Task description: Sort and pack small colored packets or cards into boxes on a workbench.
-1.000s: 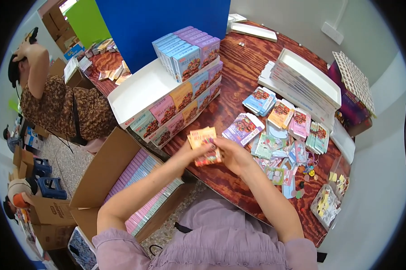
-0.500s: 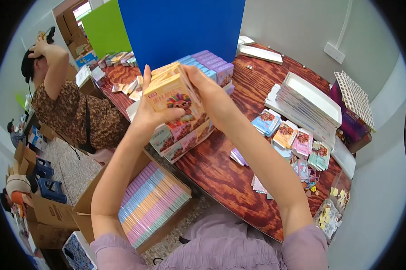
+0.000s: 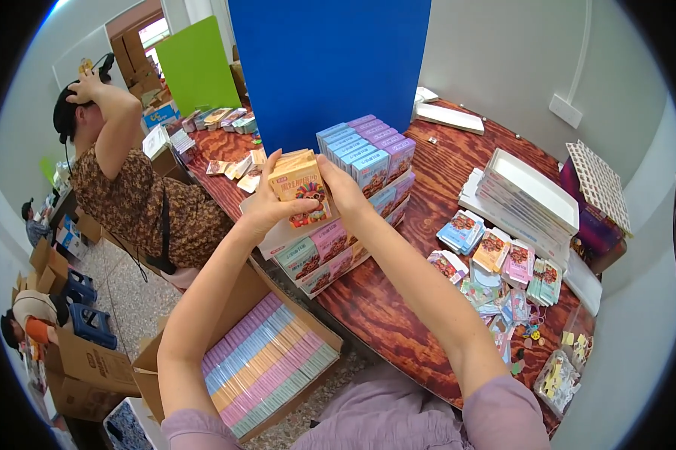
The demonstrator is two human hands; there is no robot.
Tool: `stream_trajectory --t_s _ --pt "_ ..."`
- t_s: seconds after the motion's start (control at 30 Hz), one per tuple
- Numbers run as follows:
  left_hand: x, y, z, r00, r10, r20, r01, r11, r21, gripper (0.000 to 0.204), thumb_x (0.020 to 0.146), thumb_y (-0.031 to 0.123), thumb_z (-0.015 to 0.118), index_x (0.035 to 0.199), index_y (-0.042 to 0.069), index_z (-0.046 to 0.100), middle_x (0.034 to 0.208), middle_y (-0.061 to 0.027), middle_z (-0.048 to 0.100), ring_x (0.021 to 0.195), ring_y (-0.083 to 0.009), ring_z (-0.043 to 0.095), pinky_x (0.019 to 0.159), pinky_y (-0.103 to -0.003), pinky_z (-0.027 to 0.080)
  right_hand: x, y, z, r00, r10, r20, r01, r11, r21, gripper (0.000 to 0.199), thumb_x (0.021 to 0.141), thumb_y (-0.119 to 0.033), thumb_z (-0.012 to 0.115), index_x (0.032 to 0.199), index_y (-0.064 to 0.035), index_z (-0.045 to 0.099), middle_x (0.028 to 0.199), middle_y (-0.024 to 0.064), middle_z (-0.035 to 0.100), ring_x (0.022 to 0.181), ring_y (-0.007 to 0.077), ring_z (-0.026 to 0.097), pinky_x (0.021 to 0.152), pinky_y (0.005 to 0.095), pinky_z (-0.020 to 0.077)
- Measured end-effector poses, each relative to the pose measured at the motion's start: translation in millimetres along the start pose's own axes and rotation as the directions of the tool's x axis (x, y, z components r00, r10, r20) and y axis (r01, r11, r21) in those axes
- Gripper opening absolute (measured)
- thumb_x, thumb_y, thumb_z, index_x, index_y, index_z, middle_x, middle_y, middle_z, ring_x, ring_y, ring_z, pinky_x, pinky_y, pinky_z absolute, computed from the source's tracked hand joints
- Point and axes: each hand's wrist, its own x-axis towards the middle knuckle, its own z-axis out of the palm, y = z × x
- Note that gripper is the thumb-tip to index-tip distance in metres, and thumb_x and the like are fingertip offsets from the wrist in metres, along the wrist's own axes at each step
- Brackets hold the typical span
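Note:
Both my hands grip a row of small yellow cardboard boxes (image 3: 296,193) with a colourful character on the front. My left hand (image 3: 261,214) presses the left side, its thumb lying across the front face. My right hand (image 3: 341,186) closes on the right side. The yellow boxes are over a tiered stack of trays at the table's near left edge. Blue boxes (image 3: 369,174) and purple boxes (image 3: 399,155) stand upright in its top tier, right of my hands. Mint and pink boxes (image 3: 330,241) show in the lower tiers. Where the yellow boxes' undersides rest is hidden.
A carton (image 3: 332,358) of wrapped coloured boxes is below the table edge. At right are white trays (image 3: 533,187), piles of small packets (image 3: 495,251) and a clear bag (image 3: 559,375). A blue panel (image 3: 330,67) stands behind. A co-worker (image 3: 143,202) is at left.
My hands and the yellow boxes have gone down and away from me, toward the tray stack. The whole view has shifted, so the table appears lower and further right.

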Motion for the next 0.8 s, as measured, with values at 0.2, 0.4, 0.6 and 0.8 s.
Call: stream_trajectory --t_s 0.2,0.4,0.6,0.8 --pt "7.0 -21.6 -4.4 0.985 0.17 -0.023 -0.166 0.978 0.127 0.129 0.058 0.026 0.098 0.154 -0.003 0.017 0.146 -0.0177 0.043 0.133 -0.0269 0.047 0.111 -0.039 0.039 -39.6 6.4 -0.6 0.964 -0.157 -0.215 0.083 0.945 -0.318 0.041 0.104 -0.031 0.046 0.121 0.0032 0.061 0.108 0.0133 0.07 0.101 0.0214 0.064 0.087 0.0321 0.0487" --pt "14.4 -4.4 15.5 0.975 0.216 -0.057 -0.19 0.937 0.294 0.116 0.056 0.022 0.095 0.149 0.005 0.028 0.142 -0.015 0.042 0.135 -0.0285 0.041 0.115 -0.04 0.033 -80.1 -3.0 -5.6 0.798 -0.596 0.094 0.231 0.158 -0.96 0.038 0.086 -0.005 0.059 0.123 0.0018 0.062 0.109 0.0184 0.066 0.106 0.0371 0.059 0.095 0.0454 0.0431" --pt "22.2 -14.4 19.2 0.984 0.16 -0.081 -0.123 0.931 0.343 0.121 0.057 0.028 0.095 0.153 0.009 0.023 0.142 -0.0157 0.037 0.139 -0.0302 0.033 0.117 -0.042 0.03 -94.7 -0.6 -8.8 0.848 -0.526 0.06 0.189 0.194 -0.963 0.055 0.083 -0.006 0.063 0.136 0.0014 0.052 0.116 0.0186 0.063 0.111 0.0352 0.056 0.097 0.045 0.041" --pt "16.7 -25.7 23.6 0.971 0.235 -0.053 -0.219 0.954 0.205 0.134 0.066 0.027 0.092 0.155 -0.002 -0.003 0.149 -0.017 0.036 0.136 -0.0278 0.041 0.113 -0.039 0.035 -92.3 -4.0 -6.1 0.795 -0.601 0.081 0.229 0.174 -0.958 0.058 0.082 -0.004 0.064 0.138 0.0001 0.049 0.123 0.0195 0.058 0.116 0.0355 0.053 0.097 0.0456 0.0411"
